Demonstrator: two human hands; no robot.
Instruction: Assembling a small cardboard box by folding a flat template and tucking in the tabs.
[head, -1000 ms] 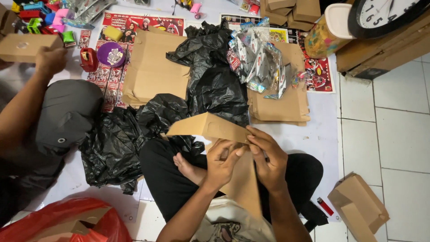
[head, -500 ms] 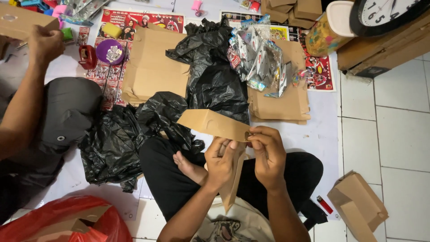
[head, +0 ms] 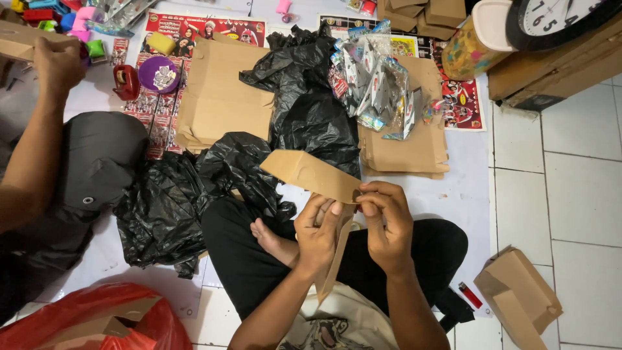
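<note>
- Flat brown cardboard box blank, half folded, held up over the person's crossed legs; one panel sticks up and to the left, another hangs down between the forearms.
- Left hand closed on the blank just below its fold, thumb and fingers pinching the hanging panel.
- Right hand closed on the same fold, fingertips touching the blank's edge, just beside the left hand.
- Bare foot just left of the blank's lower panel, resting on black trousers.
- Crumpled black plastic bags left of and beyond the blank, spread on the floor.
- Stack of flat cardboard sheets beyond the blank to the left, past the bags; a second stack beyond it to the right.
- Pile of shiny foil packets on that second stack, well beyond the blank.
- Purple round lid and red tape dispenser far left of the blank, near the first stack.
- Another person's hand at far upper left, gripping a cardboard piece.
- Folded cardboard box on white floor tiles, right of and below the blank; red lighter just beside it.
- Red plastic bag at lower left of the blank.
- Wall clock far upper right, on cardboard.
</note>
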